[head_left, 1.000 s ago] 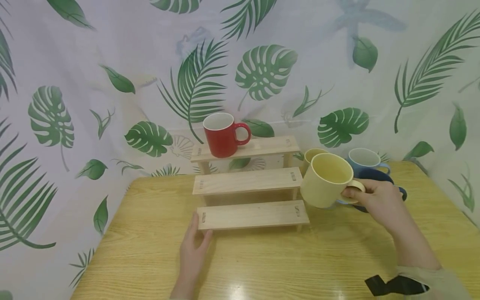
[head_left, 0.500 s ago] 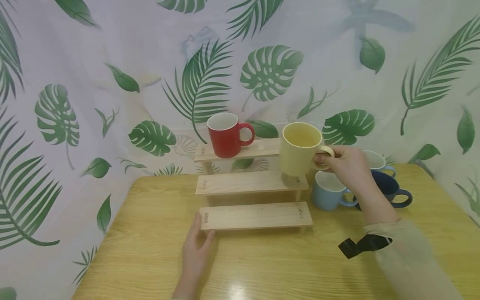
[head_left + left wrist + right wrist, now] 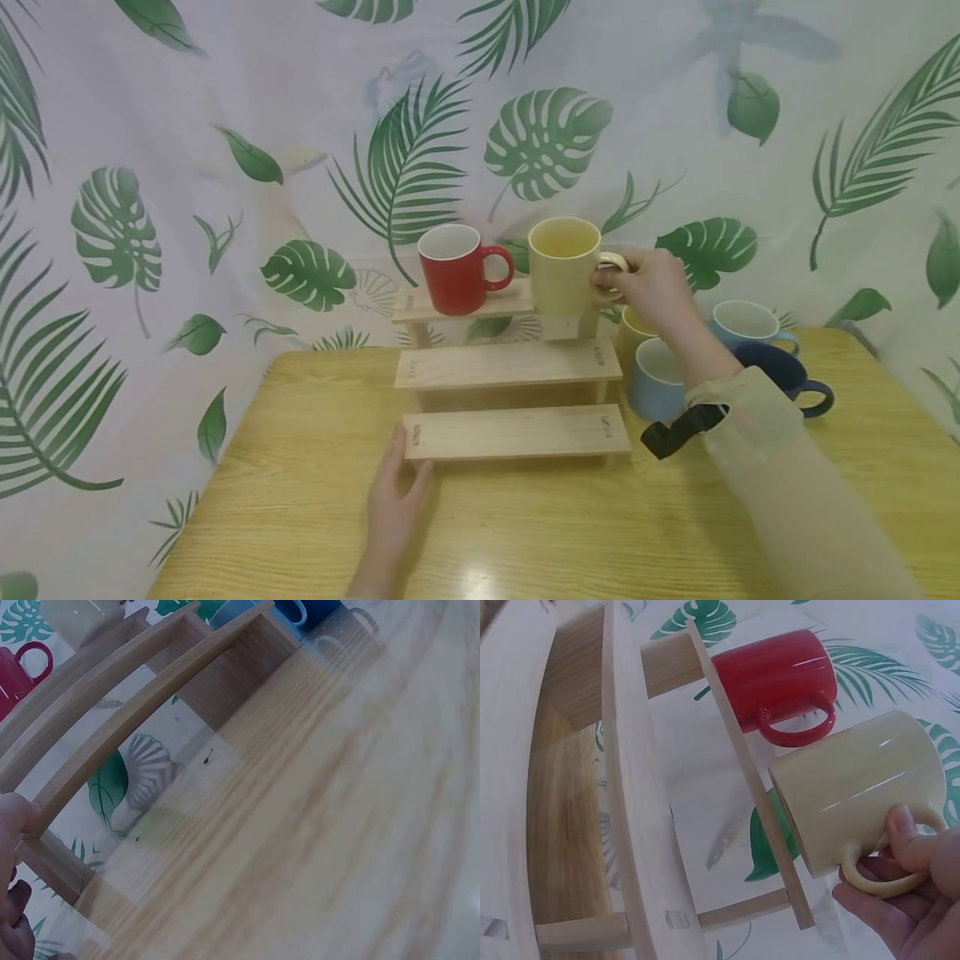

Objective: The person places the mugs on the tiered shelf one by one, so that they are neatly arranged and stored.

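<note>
My right hand (image 3: 654,287) pinches the handle of a pale yellow mug (image 3: 561,271), thumb on top in the right wrist view. The mug is upright at the right end of the top tier of a three-step wooden shelf (image 3: 510,364). Its base is at the board; whether it bears full weight I cannot tell. Left of it on the same tier stands a red mug (image 3: 452,275), handle to the right, with a small gap between. My left hand (image 3: 395,500) holds the front left corner of the lowest tier, thumb at the front edge and fingers at the end.
Right of the shelf stand a light blue mug (image 3: 654,392), a dark blue mug (image 3: 776,362), a pale blue mug (image 3: 744,321) and a smaller yellow cup (image 3: 632,333), partly behind my right arm. All are on a wooden table (image 3: 300,492) before a leaf-print cloth (image 3: 187,108).
My right hand has carried the yellow mug left and up, from beside the shelf to the top tier next to the red mug. The left hand has stayed at the shelf corner.
</note>
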The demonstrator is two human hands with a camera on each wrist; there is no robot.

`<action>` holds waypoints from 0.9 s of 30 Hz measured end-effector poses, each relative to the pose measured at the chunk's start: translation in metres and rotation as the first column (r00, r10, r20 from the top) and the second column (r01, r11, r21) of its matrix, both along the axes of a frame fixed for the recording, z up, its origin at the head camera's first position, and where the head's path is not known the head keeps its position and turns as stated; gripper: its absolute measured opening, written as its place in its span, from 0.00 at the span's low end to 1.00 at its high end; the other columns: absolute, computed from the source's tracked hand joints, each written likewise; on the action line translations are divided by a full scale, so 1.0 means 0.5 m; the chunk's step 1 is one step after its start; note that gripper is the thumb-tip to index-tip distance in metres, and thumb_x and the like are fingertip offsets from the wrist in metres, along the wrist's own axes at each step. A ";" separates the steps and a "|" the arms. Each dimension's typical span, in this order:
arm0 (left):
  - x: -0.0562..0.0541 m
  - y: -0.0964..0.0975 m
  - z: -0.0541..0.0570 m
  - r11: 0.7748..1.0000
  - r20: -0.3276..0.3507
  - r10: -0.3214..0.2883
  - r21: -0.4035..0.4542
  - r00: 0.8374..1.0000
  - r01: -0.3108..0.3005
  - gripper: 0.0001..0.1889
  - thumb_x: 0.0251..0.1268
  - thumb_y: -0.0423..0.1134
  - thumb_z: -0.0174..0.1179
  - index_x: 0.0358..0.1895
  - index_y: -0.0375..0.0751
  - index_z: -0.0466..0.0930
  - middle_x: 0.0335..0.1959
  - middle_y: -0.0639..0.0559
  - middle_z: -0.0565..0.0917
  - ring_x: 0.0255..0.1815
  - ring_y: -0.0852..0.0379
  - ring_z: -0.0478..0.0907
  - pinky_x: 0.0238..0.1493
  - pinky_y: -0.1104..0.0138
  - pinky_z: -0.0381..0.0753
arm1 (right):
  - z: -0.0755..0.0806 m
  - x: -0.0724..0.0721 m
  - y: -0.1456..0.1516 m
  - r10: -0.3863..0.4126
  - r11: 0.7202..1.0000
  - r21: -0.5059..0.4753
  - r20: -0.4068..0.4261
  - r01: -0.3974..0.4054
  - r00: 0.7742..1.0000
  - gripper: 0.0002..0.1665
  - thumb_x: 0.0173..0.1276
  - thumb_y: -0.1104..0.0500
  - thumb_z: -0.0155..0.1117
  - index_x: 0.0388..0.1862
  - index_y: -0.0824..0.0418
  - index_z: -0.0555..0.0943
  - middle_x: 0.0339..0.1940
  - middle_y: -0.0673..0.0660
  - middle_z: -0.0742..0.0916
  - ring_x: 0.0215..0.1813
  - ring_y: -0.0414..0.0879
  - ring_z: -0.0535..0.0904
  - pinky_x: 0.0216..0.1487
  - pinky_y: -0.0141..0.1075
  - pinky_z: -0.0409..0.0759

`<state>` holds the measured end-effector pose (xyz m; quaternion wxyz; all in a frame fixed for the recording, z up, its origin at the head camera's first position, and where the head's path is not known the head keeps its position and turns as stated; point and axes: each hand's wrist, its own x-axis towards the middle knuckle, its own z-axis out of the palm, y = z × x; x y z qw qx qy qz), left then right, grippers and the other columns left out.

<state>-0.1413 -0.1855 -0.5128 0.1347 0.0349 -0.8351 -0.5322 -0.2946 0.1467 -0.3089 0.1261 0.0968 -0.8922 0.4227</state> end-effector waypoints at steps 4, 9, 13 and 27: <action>-0.001 0.002 0.002 1.000 -0.011 0.003 -0.009 1.000 -0.003 0.38 0.67 0.53 0.56 0.75 0.45 0.52 0.76 0.51 0.53 0.75 0.52 0.48 0.74 0.54 0.47 | 0.002 -0.023 -0.005 0.000 1.000 -0.023 0.038 0.001 0.999 0.17 0.63 0.54 0.68 0.43 0.67 0.85 0.36 0.62 0.88 0.34 0.50 0.83 0.27 0.28 0.79; -0.003 0.003 0.001 1.000 -0.010 -0.001 -0.023 1.000 0.001 0.38 0.67 0.52 0.56 0.75 0.45 0.52 0.76 0.51 0.53 0.75 0.52 0.48 0.74 0.55 0.47 | 0.003 -0.039 -0.006 -0.014 1.000 -0.018 0.062 0.016 0.998 0.17 0.63 0.54 0.69 0.42 0.68 0.85 0.35 0.62 0.87 0.34 0.50 0.82 0.26 0.27 0.78; -0.004 0.005 0.002 1.000 -0.018 -0.005 -0.020 1.000 0.004 0.38 0.67 0.51 0.56 0.75 0.45 0.51 0.76 0.52 0.53 0.75 0.53 0.48 0.74 0.56 0.46 | 0.003 -0.050 -0.005 0.006 1.000 -0.001 0.056 -0.006 0.998 0.17 0.64 0.54 0.68 0.40 0.68 0.84 0.35 0.62 0.87 0.36 0.52 0.82 0.27 0.29 0.77; 0.002 0.005 0.006 0.999 -0.005 0.015 -0.033 1.000 -0.015 0.37 0.67 0.48 0.58 0.75 0.43 0.52 0.75 0.49 0.54 0.75 0.51 0.50 0.74 0.54 0.48 | 0.003 -0.084 -0.009 0.145 0.987 -0.096 0.154 -0.131 0.977 0.13 0.67 0.61 0.63 0.44 0.71 0.81 0.43 0.66 0.85 0.42 0.52 0.84 0.37 0.37 0.86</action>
